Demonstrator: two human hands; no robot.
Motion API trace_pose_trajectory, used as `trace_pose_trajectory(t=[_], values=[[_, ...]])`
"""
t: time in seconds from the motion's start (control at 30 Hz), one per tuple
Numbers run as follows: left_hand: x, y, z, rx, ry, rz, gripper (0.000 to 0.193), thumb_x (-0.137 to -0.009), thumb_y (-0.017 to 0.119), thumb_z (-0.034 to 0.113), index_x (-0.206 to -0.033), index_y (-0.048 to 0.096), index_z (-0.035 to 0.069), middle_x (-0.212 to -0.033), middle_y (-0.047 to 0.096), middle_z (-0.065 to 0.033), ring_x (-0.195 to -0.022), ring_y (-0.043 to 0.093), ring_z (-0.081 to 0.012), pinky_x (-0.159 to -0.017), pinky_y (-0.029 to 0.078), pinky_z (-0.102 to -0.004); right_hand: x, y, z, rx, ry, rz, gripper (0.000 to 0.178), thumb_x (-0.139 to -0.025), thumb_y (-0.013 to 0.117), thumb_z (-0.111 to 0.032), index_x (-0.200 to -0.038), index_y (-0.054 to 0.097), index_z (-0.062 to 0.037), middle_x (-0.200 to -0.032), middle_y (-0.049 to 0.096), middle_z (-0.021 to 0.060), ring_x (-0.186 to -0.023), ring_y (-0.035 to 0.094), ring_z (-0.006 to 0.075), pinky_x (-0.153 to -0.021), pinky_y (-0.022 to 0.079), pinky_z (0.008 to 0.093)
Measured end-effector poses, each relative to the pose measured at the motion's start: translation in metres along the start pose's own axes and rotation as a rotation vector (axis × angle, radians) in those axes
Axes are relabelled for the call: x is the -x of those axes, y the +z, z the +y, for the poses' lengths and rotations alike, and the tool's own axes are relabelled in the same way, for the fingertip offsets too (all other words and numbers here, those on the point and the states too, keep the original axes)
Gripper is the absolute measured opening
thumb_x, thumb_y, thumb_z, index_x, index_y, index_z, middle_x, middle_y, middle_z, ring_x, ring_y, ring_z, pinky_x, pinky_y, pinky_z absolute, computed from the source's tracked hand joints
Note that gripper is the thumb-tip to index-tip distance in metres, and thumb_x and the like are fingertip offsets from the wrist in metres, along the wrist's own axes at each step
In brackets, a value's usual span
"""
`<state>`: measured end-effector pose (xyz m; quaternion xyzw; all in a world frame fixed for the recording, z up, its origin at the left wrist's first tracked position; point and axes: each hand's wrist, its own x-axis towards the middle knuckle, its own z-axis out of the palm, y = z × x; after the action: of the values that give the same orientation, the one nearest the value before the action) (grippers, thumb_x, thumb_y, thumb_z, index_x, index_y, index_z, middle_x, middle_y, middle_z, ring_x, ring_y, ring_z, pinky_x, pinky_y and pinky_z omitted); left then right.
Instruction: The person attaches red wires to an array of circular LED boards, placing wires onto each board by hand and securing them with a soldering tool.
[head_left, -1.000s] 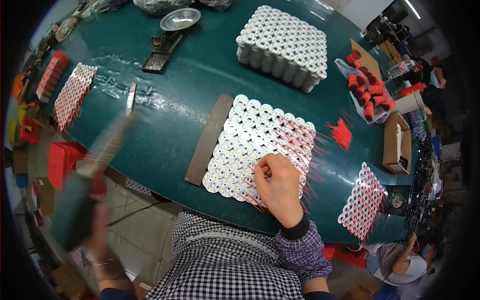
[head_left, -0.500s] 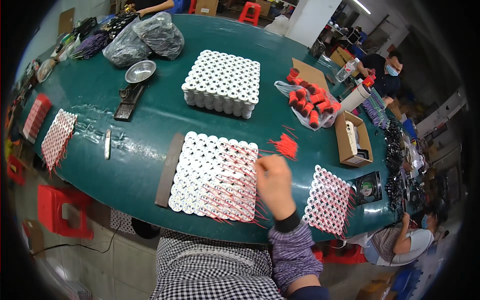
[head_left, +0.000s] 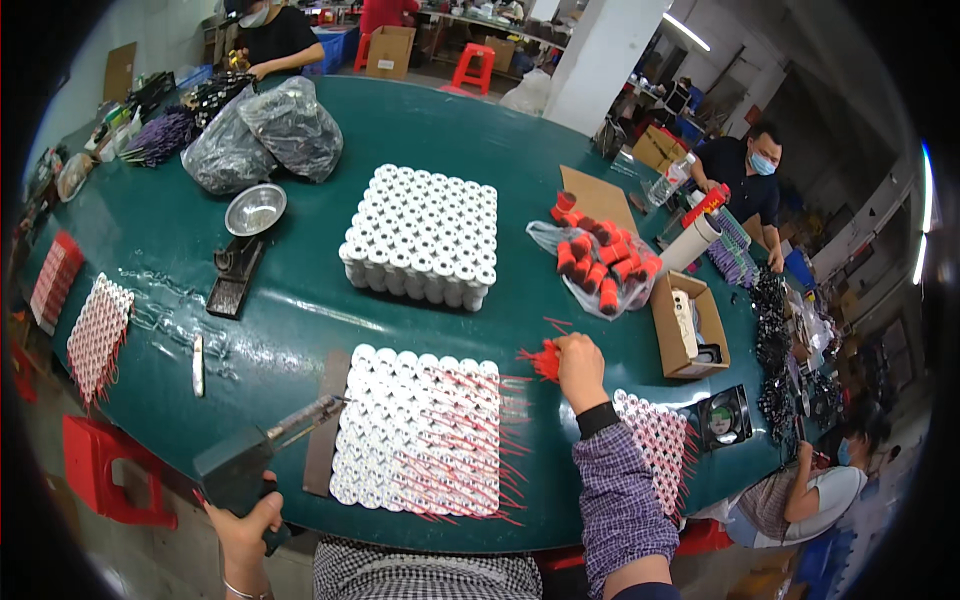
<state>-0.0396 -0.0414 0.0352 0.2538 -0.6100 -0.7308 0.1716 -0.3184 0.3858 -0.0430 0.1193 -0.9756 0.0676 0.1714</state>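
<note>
My right hand (head_left: pixel 582 368) rests on a small heap of red wires (head_left: pixel 541 358) on the green table (head_left: pixel 300 300), its fingers closed on some of them. In front of me lies a flat block of white cylinders (head_left: pixel 420 430) with several red wires laid across its right half. My left hand (head_left: pixel 245 520) holds a dark pistol-shaped tool (head_left: pixel 260 455) low at the table's near edge, its metal tip touching the block's left side.
A second block of white cylinders (head_left: pixel 422 235) stands further back. Red caps in a clear bag (head_left: pixel 600 262), an open cardboard box (head_left: pixel 690 325), a metal bowl (head_left: pixel 255 208) and dark bags (head_left: pixel 262 132) lie around. Other people work at the far and right sides.
My right hand left the near block and moved right to the red wire heap. My left hand brought the tool up to the block's left side. The view tilted up.
</note>
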Motion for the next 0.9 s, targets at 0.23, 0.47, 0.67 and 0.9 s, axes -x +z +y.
trace_pose_trajectory(t=[0.23,0.47,0.67,0.9], values=[[0.000,0.007,-0.010,-0.041,-0.030,0.030,0.051,-0.073,0.079,-0.006,-0.121,0.060,-0.005,-0.098,0.070,-0.0148,-0.055,0.059,-0.0134,-0.046,0.049,-0.0264,0.000,-0.004,0.000,-0.046,0.030,0.002,0.018,-0.080,0.075,-0.006,-0.097,0.080,-0.0075,-0.092,0.070,0.0135,-0.093,0.068,0.0337,-0.082,0.055,0.0456],[-0.005,-0.008,-0.040,-0.020,0.023,0.030,0.062,-0.070,0.076,-0.006,-0.128,0.055,-0.003,-0.099,0.068,-0.0160,-0.054,0.057,-0.0151,-0.040,0.044,-0.0266,0.000,-0.011,0.000,-0.139,0.062,0.009,0.011,-0.081,0.073,-0.006,-0.090,0.078,-0.0068,-0.089,0.068,0.0119,-0.091,0.068,0.0330,-0.079,0.056,0.0460],[-0.006,-0.013,-0.043,-0.011,0.007,0.005,0.061,-0.071,0.077,-0.006,-0.128,0.055,-0.002,-0.099,0.068,-0.0161,-0.054,0.057,-0.0150,-0.041,0.045,-0.0268,0.004,-0.014,-0.005,-0.106,0.051,0.032,0.007,-0.082,0.073,-0.007,-0.088,0.077,-0.0081,-0.089,0.068,0.0103,-0.090,0.067,0.0311,-0.080,0.054,0.0451],[-0.005,0.013,-0.020,-0.004,-0.083,-0.021,0.051,-0.073,0.079,-0.008,-0.121,0.060,-0.005,-0.099,0.070,-0.0149,-0.054,0.058,-0.0139,-0.047,0.048,-0.0283,0.006,-0.012,-0.003,0.036,-0.039,0.068,0.007,-0.084,0.072,-0.010,-0.090,0.075,-0.0100,-0.084,0.067,0.0079,-0.089,0.066,0.0303,-0.081,0.051,0.0431]])
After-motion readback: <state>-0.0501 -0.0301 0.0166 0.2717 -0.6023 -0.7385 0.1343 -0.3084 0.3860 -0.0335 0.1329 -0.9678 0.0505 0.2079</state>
